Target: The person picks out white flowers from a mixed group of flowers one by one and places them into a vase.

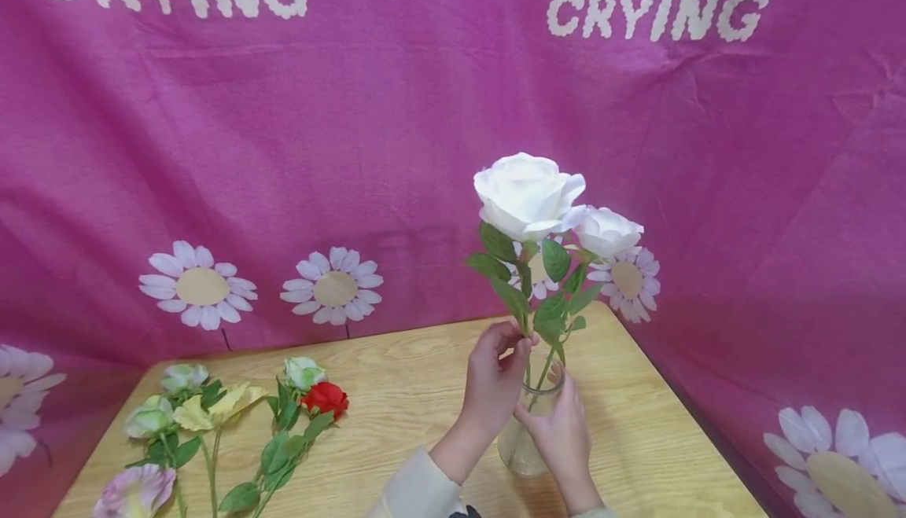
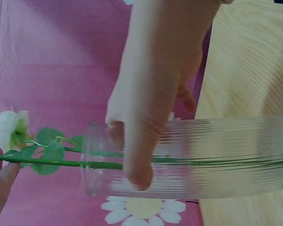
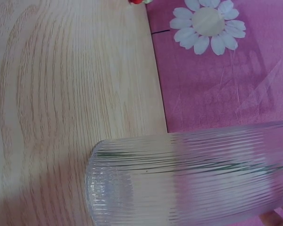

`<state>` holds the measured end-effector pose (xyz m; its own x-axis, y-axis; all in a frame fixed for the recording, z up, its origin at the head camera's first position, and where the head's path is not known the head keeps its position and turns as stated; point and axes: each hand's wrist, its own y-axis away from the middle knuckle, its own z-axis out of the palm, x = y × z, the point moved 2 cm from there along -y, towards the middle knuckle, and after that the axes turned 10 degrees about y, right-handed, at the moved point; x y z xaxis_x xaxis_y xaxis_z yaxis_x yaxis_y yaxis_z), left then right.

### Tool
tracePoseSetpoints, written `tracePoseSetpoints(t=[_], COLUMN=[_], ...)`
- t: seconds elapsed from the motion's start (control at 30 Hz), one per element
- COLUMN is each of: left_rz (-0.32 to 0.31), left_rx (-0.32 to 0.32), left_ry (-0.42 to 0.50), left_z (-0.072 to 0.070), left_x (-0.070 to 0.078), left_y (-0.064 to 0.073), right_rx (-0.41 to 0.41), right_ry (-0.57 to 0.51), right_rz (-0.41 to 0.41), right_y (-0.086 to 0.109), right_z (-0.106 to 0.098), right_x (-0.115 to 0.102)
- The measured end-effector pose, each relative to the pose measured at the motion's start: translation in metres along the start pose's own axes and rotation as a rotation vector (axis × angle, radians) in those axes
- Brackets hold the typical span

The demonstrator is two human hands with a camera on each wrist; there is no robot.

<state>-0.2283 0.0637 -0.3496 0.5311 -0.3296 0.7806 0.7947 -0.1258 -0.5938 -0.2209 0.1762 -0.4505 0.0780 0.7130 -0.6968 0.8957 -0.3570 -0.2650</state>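
Note:
A ribbed clear glass vase [image 1: 522, 457] stands on the wooden table, green stems running down inside it. A large white rose [image 1: 529, 197] and a smaller white rose [image 1: 610, 233] rise above its mouth on leafy stems. Just over the rim, my left hand [image 1: 490, 376] pinches the large rose's stem [image 2: 52, 161] between thumb and fingers. My right hand [image 1: 562, 433] grips the vase below the rim; in the left wrist view its thumb [image 2: 140, 172] lies across the near side of the glass. Only fingertips [image 3: 272, 219] of that hand show in the right wrist view.
Loose flowers lie on the table's left side: a red rose [image 1: 327, 400], a yellow flower [image 1: 215, 408], several pale green roses [image 1: 150, 417] and a pinkish flower [image 1: 136, 490]. A purple cloth [image 1: 396, 125] with printed daisies hangs behind the table [image 1: 403, 392] and along its sides.

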Motion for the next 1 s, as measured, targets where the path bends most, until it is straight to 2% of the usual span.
tracePoseSetpoints(t=[0.17, 0.33, 0.5, 0.63, 0.77, 0.83, 1.0], left_rz=[-0.095, -0.132, -0.113, -0.091, -0.141, -0.147, -0.085], left_rx=[0.001, 0.037, 0.083, 0.076, 0.039, 0.033, 0.080], left_ry=[-0.063, -0.068, -0.066, -0.079, -0.106, -0.122, -0.124], left_z=[-0.002, -0.003, -0.003, -0.003, -0.001, 0.000, 0.001], left_x=[-0.006, -0.011, -0.011, -0.010, -0.009, -0.009, -0.009], left_y=[0.002, 0.002, 0.000, 0.000, 0.002, 0.002, -0.001], right_rx=[-0.011, 0.016, 0.039, 0.029, 0.015, 0.017, 0.037], right_ry=[0.007, 0.002, -0.003, 0.005, 0.008, 0.009, 0.010], right_rz=[0.007, -0.016, -0.032, -0.030, -0.022, -0.023, -0.029], right_y=[0.000, -0.001, -0.001, -0.001, 0.000, 0.000, 0.000], right_z=[0.000, 0.000, 0.000, 0.000, -0.001, 0.000, 0.001], right_x=[0.000, 0.000, 0.000, -0.001, 0.000, 0.000, 0.001])
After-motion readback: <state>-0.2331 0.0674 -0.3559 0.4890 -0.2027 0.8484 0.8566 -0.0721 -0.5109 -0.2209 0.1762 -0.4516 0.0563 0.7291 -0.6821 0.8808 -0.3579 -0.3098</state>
